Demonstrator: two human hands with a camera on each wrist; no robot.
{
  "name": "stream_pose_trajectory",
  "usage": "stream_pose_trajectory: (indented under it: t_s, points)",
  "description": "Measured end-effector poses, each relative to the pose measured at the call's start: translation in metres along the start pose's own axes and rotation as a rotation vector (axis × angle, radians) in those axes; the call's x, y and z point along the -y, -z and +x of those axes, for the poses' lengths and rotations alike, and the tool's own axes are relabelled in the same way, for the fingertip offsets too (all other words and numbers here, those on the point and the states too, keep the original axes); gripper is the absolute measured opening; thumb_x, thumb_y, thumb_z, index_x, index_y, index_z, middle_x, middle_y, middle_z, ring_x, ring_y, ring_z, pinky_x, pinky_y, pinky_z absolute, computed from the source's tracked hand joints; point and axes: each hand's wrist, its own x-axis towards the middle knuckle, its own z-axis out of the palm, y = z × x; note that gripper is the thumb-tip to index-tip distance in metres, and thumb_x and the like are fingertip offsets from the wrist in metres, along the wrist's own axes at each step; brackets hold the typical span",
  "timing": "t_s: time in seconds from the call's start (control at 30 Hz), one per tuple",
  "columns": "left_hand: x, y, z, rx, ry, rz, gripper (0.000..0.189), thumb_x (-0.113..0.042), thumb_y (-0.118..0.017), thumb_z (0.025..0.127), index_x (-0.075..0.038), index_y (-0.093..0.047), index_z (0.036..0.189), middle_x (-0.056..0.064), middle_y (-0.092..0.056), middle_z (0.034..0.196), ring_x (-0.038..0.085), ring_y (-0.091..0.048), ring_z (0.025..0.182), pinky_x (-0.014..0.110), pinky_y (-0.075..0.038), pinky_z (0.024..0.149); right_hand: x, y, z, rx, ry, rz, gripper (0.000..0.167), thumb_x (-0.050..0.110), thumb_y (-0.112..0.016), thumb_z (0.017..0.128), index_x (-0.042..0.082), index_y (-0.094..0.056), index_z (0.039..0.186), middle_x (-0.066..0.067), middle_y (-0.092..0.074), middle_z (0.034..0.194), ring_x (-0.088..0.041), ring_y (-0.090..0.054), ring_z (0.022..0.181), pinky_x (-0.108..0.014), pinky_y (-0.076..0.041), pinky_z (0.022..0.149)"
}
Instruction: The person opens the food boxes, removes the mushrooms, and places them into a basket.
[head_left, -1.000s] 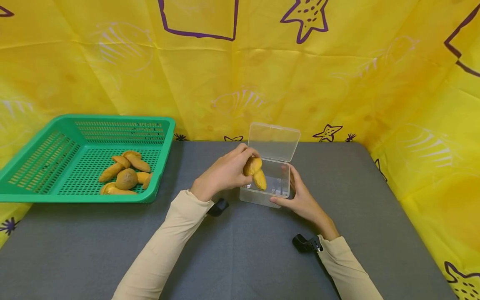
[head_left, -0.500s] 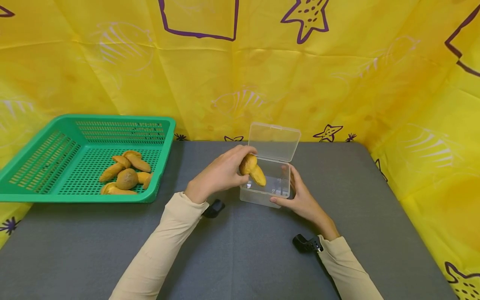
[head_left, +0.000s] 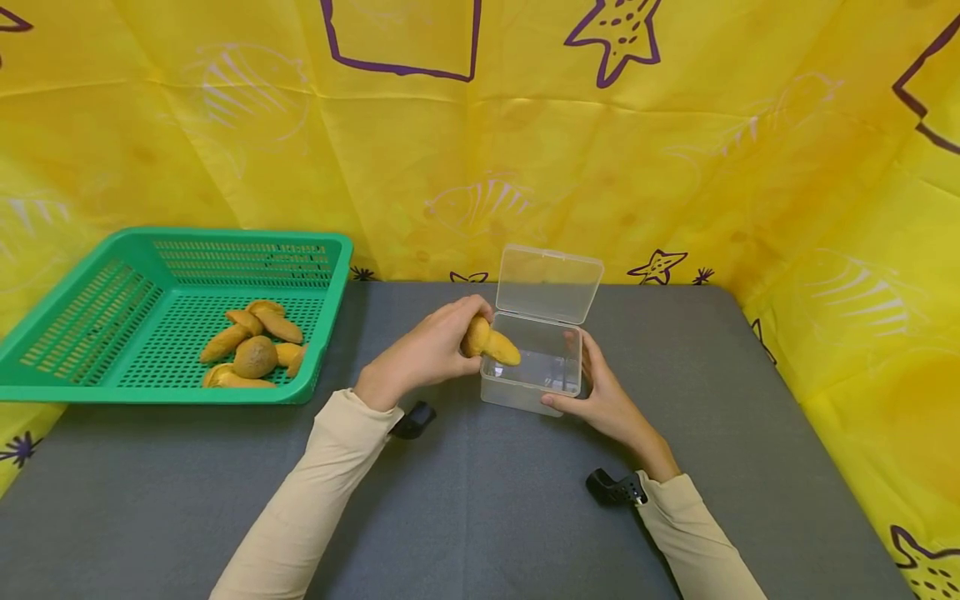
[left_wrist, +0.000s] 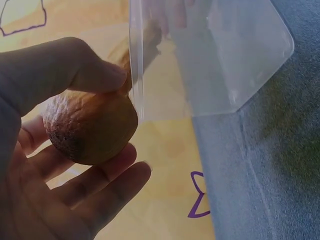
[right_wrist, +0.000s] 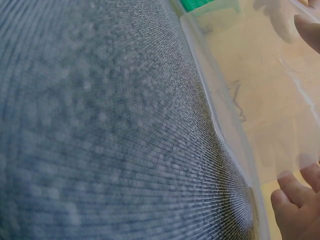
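My left hand pinches a yellow-brown mushroom by its rounded cap, thumb on one side and fingers on the other. The stem points right, over the left rim of a clear plastic box. In the left wrist view the mushroom cap shows close up, dark on one side, with the box wall beside the stem. The box stands on the table with its hinged lid raised at the back. My right hand grips the box's right side, thumb at the front and fingers behind.
A green plastic basket with slotted walls stands at the left. Several brown mushrooms lie in its right part. The table has a dark grey cloth. Yellow printed fabric hangs behind and at the right.
My left hand has moved left with the mushroom, from over the box's interior to its left rim. The mushroom has tilted so its stem lies flatter. My right hand and the box have stayed put.
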Motion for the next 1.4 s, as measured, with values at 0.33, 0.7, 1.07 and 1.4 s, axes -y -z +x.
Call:
stream_pose_trajectory:
  t_s: [0.33, 0.7, 1.07, 1.4]
  points:
    - [0.001, 0.005, -0.008, 0.106, 0.009, 0.025, 0.051, -0.004, -0.074, 0.078, -0.017, -0.064, 0.126, 0.003, -0.059, 0.099, 0.018, -0.052, 0.086, 0.030, -0.044, 0.075, -0.001, 0.000, 0.001, -0.001, 0.001, 0.002, 0.104, 0.014, -0.085, 0.079, 0.014, -0.015, 0.157, -0.016, -0.024, 0.162, -0.033, -0.018, 0.153, -0.053, -0.016, 0.123]
    - [0.004, 0.002, -0.013, 0.064, -0.037, -0.006, 0.037, -0.009, -0.078, 0.081, -0.011, -0.066, 0.116, 0.002, -0.068, 0.105, 0.017, -0.057, 0.089, 0.032, -0.047, 0.081, -0.002, 0.000, 0.000, -0.001, -0.016, -0.004, 0.106, 0.016, -0.085, 0.079, 0.017, -0.014, 0.158, -0.012, -0.023, 0.163, -0.031, -0.018, 0.153, -0.054, -0.016, 0.123]
    - [0.003, 0.016, -0.028, -0.006, -0.010, 0.010, 0.045, -0.014, -0.081, 0.083, -0.013, -0.065, 0.125, 0.002, -0.068, 0.114, 0.017, -0.059, 0.095, 0.035, -0.050, 0.087, -0.002, 0.001, 0.000, -0.003, -0.006, -0.015, 0.105, 0.016, -0.085, 0.079, 0.017, -0.015, 0.157, -0.011, -0.024, 0.163, -0.030, -0.018, 0.153, -0.053, -0.015, 0.123]
    - [0.009, 0.033, -0.049, -0.104, -0.032, 0.036, 0.049, -0.012, -0.082, 0.082, -0.010, -0.065, 0.127, 0.005, -0.069, 0.111, 0.018, -0.059, 0.090, 0.037, -0.050, 0.082, 0.000, 0.001, 0.000, 0.000, -0.003, -0.005, 0.106, 0.014, -0.085, 0.078, 0.016, -0.014, 0.157, -0.015, -0.023, 0.163, -0.031, -0.017, 0.153, -0.054, -0.015, 0.123]
